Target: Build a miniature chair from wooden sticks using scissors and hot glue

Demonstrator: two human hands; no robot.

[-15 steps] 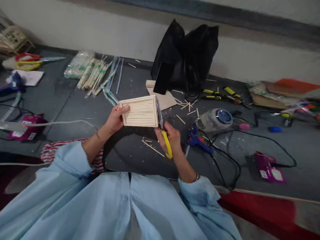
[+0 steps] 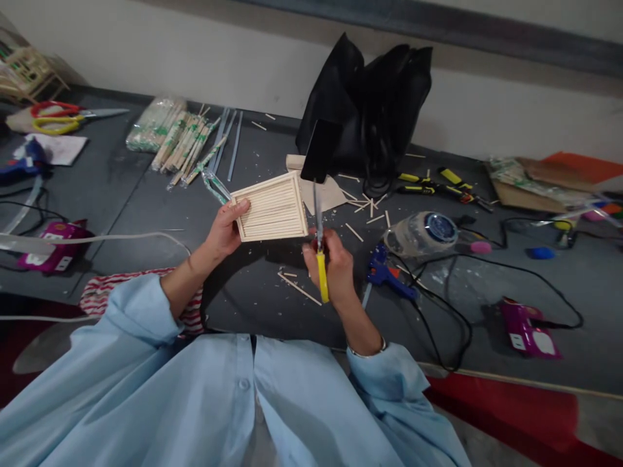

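Left hand [image 2: 226,227]: pinching the stick panel [image 2: 272,207] at its left edge, the thumb lying over the near face; the remaining fingers are passing behind, where the panel is concealing them.
Stick panel: hanging tilted above the table [image 2: 272,318], between the two hands; its far face is turning away from view.
Right hand [image 2: 333,263]: gripping the yellow handle of the scissors [image 2: 322,275]; the palm is remaining out of sight.
Scissors blades: pointing away from the wearer, just beside the panel's right edge; blurring is obscuring whether they are parting or meeting.
Phone [image 2: 321,149]: leaning against the black bag [image 2: 365,110], its face showing only dark.
Brown paper [image 2: 328,194]: disappearing partly beneath the phone and behind the panel.
Clear container [image 2: 413,237]: standing or lying, which cannot be told; its contents are blurring together.
Blue glue gun [image 2: 387,272]: resting near the right hand, its cable overlapping others.
Striped cloth [image 2: 107,288]: vanishing partly under the left sleeve [image 2: 141,311].
Lattice object [image 2: 32,71]: extending past the left border, which is cutting it off.
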